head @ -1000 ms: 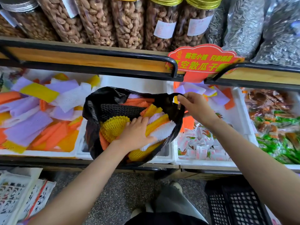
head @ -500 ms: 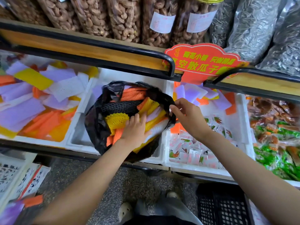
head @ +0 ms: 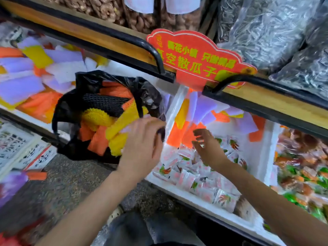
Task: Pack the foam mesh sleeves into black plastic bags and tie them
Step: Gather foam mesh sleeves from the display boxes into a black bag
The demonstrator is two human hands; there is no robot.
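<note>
Head | left fingers [head: 150,126] pinch black bag [head: 149,96] rim | right hand [head: 207,146] apart

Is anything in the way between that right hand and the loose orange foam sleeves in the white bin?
Nothing visible. The open right hand hovers above snack packets, and the orange foam sleeves lie uncovered just past its fingertips. The left hand grips the black plastic bag.

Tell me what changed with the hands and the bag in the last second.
The left hand left the foam mesh sleeves and took the right rim of the black plastic bag. The right hand released it and opened, moving right. The bag stays full.
</note>
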